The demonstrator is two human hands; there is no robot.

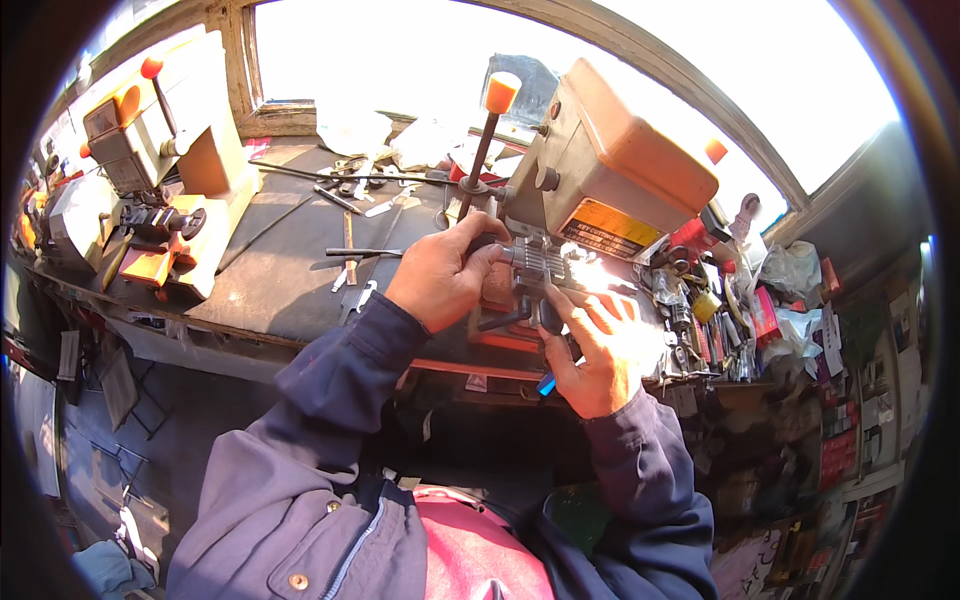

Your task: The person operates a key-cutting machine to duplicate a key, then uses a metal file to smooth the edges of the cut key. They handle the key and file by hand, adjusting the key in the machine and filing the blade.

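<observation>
The beige key-cutting machine (620,150) stands on the bench, with an orange-topped lever (491,130) upright at its left. My left hand (438,280) is closed round a dark knob (485,243) beside the metal clamp carriage (535,262), below that lever. My right hand (595,355) is at the carriage's right front, thumb and index finger on a small black piece (550,318), possibly a key head or a knob; I cannot tell which. A small blue item (547,383) shows below my right thumb. Sunlight washes out part of the carriage.
A second machine (145,140) stands on the left of the dark bench (265,300). Loose keys, rods (360,252) and small tools lie between the machines. A dense pile of tools, padlocks and bags (730,310) crowds the right end. A bright window runs behind.
</observation>
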